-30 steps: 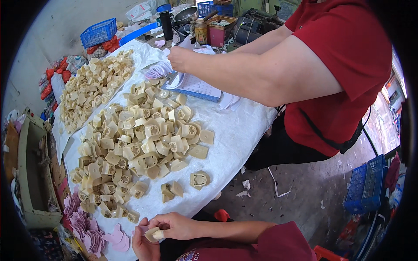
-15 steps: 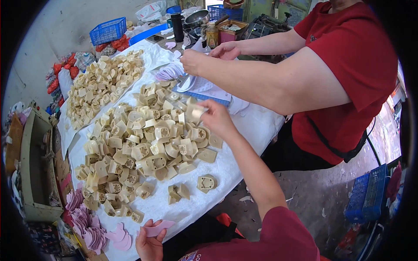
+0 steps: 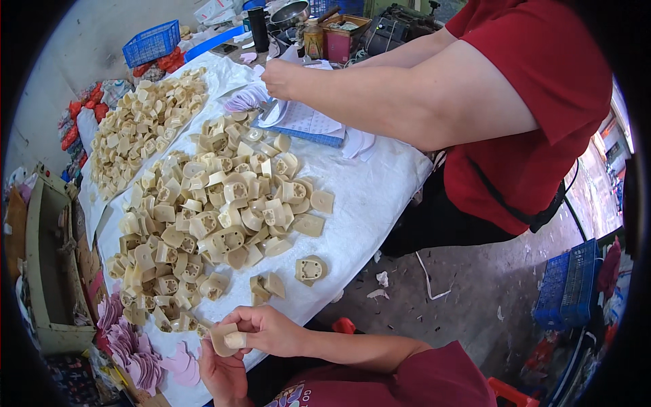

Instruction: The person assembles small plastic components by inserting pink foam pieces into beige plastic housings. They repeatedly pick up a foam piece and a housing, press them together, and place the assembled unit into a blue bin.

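My right hand is closed on a beige moulded plastic piece, its smooth side showing. A tan wrap covers the thumb. My left hand meets the piece from below, fingers bent and partly hidden behind it; the pink slip it held before does not show. Beyond my hands lies a large heap of similar beige pieces, cup-shaped with holes inside. A pair of them and a single one lie apart, nearer me. Beside my left hand are loose pink slips and a pile of pink slips.
A co-worker in red stands at the table's right, hands over a blue clipboard with papers. A second beige heap covers the far left. White sheeting covers the table. Blue crates stand on the floor at right.
My right hand has come back from the heap's far right side to my left hand, bringing a beige piece. The pink slip in my left hand has gone out of sight.
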